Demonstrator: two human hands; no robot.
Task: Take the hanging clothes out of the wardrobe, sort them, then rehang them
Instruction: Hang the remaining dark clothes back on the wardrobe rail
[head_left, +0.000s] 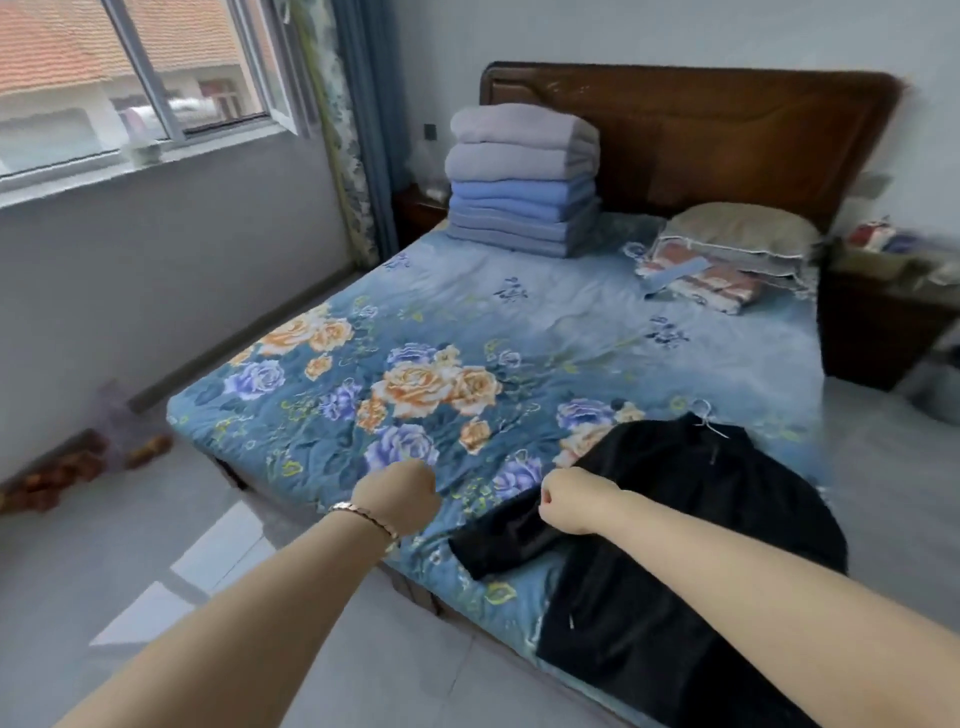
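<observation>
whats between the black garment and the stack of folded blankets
Only bare floral bedspread lies between the black garment and the blanket stack, seen in the head view.

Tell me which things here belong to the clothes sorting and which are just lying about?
Job: black garment spread on the bed; right hand at its sleeve.
Lying about: folded blankets, pillows, bedside table.

The bedspread (467, 322) is blue, printed with orange and purple roses, and the black garment (675, 545) on it is plain. The stack of folded blankets (522, 182) is pale grey on top and blue below, the headboard (727, 135) dark brown, the curtain (371, 130) blue
</observation>
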